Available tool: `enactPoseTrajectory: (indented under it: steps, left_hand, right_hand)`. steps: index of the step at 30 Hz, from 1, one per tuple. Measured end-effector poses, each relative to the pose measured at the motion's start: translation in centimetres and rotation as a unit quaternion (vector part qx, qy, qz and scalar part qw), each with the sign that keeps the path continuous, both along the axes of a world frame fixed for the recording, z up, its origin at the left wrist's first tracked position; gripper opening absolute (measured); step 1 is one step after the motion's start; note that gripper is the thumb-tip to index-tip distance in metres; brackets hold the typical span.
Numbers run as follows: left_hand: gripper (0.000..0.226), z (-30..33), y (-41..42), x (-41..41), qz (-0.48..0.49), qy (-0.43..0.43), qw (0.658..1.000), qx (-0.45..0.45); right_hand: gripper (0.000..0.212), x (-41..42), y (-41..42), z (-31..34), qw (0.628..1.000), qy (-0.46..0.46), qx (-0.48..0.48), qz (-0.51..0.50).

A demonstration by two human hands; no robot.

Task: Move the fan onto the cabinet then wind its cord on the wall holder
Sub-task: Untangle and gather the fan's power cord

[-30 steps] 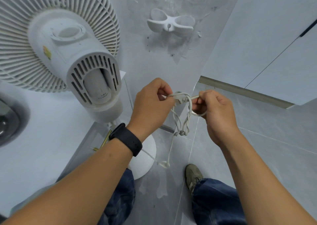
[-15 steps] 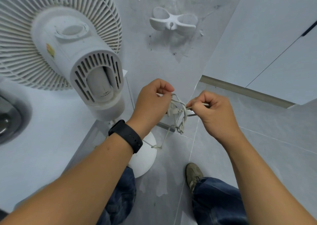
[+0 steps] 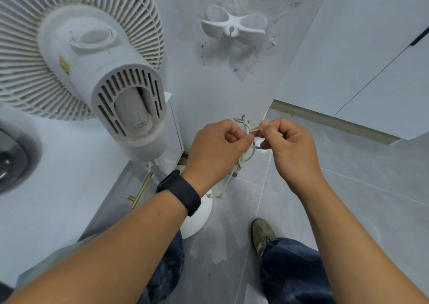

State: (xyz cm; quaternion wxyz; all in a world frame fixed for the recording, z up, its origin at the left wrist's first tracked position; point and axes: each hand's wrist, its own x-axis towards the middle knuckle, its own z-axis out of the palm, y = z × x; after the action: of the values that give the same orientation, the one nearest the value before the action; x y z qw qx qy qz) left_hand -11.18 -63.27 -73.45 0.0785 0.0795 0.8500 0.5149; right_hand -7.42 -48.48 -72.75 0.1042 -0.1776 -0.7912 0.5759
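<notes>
A white fan (image 3: 92, 71) stands on the white cabinet top (image 3: 58, 187) at the left, its motor housing facing me. Its thin white cord (image 3: 243, 157) hangs tangled between my hands, a loop trailing down toward the floor. My left hand (image 3: 216, 150), with a black wristband, pinches the bunched cord. My right hand (image 3: 290, 146) pinches a strand of the same cord close beside it. The white two-winged wall holder (image 3: 233, 28) is fixed on the grey wall above my hands, with nothing wound on it.
A dark sink basin (image 3: 14, 162) sits in the cabinet top at the far left. A brass handle (image 3: 141, 192) runs along the cabinet front. A round white base (image 3: 197, 215) rests on the grey tiled floor by my feet. White cabinet doors (image 3: 371, 60) fill the right.
Both hands have kept working the cord bundle; the knuckles have come closer together and the hanging loop has been drawn up shorter. The view has tilted slightly.
</notes>
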Motion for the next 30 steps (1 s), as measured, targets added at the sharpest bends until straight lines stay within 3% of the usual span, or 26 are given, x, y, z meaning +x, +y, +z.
enactPoseTrajectory:
  steps: [6, 10, 12, 17, 19, 21, 25, 30]
  left_hand:
    - [0.014, 0.0, 0.0, 0.5, 0.013, 0.044, 0.996, -0.081]
    - [0.019, 0.0, -0.4, -0.2, 0.026, 0.01, 0.997, -0.072]
    - [0.025, 0.0, -0.7, -0.6, 0.031, -0.022, 0.998, -0.059]
    - [0.029, 0.6, -0.4, -0.7, 0.067, -0.106, 0.986, 0.109]
    - [0.021, 0.8, -0.3, -0.8, 0.079, -0.135, 0.966, 0.204]
    - [0.029, 0.8, -0.2, -1.0, 0.092, -0.173, 0.94, 0.278]
    - [0.029, 0.5, -0.5, -1.4, 0.12, -0.244, 0.906, 0.324]
    - [0.027, 0.4, -0.7, -1.4, 0.125, -0.246, 0.91, 0.309]
  right_hand:
    - [0.028, 0.1, -0.2, 0.0, 1.0, -0.02, -0.006, 0.014]
    - [0.025, 0.0, 0.0, -0.1, 1.0, -0.025, -0.001, -0.013]
    - [0.026, -0.2, 0.2, -0.3, 0.998, -0.03, -0.042, -0.025]
    - [0.03, -0.7, 0.5, -0.2, 0.982, -0.022, -0.18, -0.054]
    - [0.027, -0.9, 0.7, 0.0, 0.972, -0.03, -0.224, -0.062]
    - [0.029, -0.9, 0.8, 0.2, 0.953, -0.039, -0.29, -0.077]
    - [0.053, -0.6, 1.3, 0.5, 0.901, -0.064, -0.429, -0.034]
    - [0.03, -0.3, 1.6, 0.4, 0.851, -0.041, -0.523, 0.026]
